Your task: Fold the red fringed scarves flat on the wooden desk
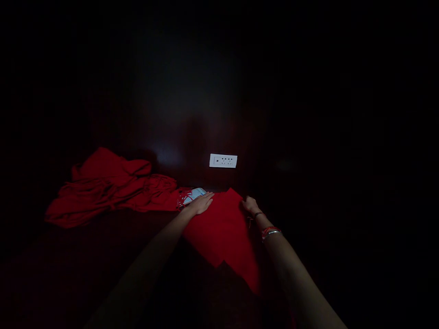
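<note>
A flat red cloth (224,228) lies spread in front of me, its lower edge uneven. My left hand (203,203) rests on its upper left part with the fingers stretched out, palm down. At the cloth's upper right edge, my right hand (250,204) is closed, the fingers bent around the edge of the cloth. Bracelets circle my right wrist. Just beyond my left hand lies a light-coloured phone-like object (194,194), partly covered by red strands.
A heap of crumpled red cloth (109,187) lies at the left. A white socket panel (223,161) is on the dark, shiny wall behind the cloth. The surroundings are very dark.
</note>
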A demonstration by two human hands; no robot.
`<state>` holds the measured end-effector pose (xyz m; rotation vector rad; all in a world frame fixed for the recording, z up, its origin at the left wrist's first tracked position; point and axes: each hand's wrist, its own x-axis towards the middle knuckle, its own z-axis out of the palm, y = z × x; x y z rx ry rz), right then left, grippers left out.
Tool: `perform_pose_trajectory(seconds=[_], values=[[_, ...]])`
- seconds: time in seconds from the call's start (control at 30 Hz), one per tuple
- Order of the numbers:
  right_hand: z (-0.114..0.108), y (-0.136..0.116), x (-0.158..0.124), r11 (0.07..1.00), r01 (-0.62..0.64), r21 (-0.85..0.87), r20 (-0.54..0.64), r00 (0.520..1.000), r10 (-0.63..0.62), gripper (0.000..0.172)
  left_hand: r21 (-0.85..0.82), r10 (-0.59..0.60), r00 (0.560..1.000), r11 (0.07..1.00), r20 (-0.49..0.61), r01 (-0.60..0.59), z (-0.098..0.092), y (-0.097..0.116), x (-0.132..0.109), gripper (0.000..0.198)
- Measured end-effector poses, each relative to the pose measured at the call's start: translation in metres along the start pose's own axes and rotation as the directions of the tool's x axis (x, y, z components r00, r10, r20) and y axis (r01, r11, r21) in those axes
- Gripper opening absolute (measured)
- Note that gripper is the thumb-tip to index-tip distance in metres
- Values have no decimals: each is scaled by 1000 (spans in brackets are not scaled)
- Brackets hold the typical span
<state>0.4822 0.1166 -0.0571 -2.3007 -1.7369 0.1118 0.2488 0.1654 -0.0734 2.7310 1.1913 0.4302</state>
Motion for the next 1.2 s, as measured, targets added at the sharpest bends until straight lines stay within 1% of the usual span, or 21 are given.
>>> perform_pose_trajectory(seconds=[0.07, 0.17, 0.3, 0.37, 0.4, 0.47, 0.5, 0.57, 0.63, 0.73, 0.8, 0.87, 0.97, 1.03, 1.07, 1.13, 1.2], values=[[4, 3, 12, 999, -33, 8, 6, 999, 33, 34, 1, 35, 999, 999, 23, -35, 1, -2, 12, 46], [8, 14, 22, 998, -56, 22, 30, 998, 55, 28, -5, 54, 996, 999, 77, -53, 7, -4, 25, 43], [6, 35, 22, 998, -54, 45, 76, 996, 51, 24, -20, 32, 993, 999, 114, -30, 16, -9, 29, 40], [4, 40, 18, 998, -47, 43, 65, 997, 44, 27, -35, 27, 993, 999, 113, -23, 17, -10, 30, 40], [3, 40, 16, 998, -45, 39, 39, 998, 43, 30, -44, 24, 994, 999, 109, -19, 18, -9, 30, 39], [2, 34, 12, 1000, -6, 14, -20, 1000, 6, 37, -61, 9, 996, 998, 91, -3, 19, -5, 32, 38], [3, 28, 11, 1000, 30, -1, -32, 999, -30, 38, -68, -8, 997, 998, 76, 13, 19, -2, 34, 37], [6, 14, 10, 993, 115, -23, 6, 993, -115, 38, -79, -56, 998, 995, 41, 59, 20, 4, 39, 37], [11, 1, 11, 984, 175, -29, 86, 981, -172, 37, -90, -119, 993, 989, 17, 120, 21, 10, 48, 40], [18, -11, 15, 984, 174, -49, 129, 978, -166, 32, -111, -228, 973, 967, 24, 229, 23, 14, 65, 44], [21, -14, 18, 986, 150, -66, 118, 983, -142, 27, -139, -291, 956, 946, 41, 294, 24, 15, 78, 46], [21, -14, 20, 989, 126, -73, 105, 987, -118, 26, -184, -325, 944, 926, 63, 331, 24, 17, 89, 46], [19, -12, 23, 992, 108, -61, 90, 991, -102, 32, -271, -307, 945, 906, 111, 326, 21, 20, 98, 36], [16, -11, 25, 992, 117, -38, 90, 990, -113, 41, -333, -257, 958, 898, 131, 286, 16, 21, 99, 28], [15, -10, 25, 992, 128, -22, 95, 988, -125, 45, -363, -227, 965, 895, 132, 260, 13, 21, 99, 26], [13, -9, 26, 989, 151, 11, 115, 982, -151, 48, -408, -180, 975, 887, 128, 217, 6, 20, 96, 31], [12, -8, 27, 982, 181, 48, 144, 972, -186, 46, -442, -137, 985, 880, 109, 171, -3, 16, 93, 44]])
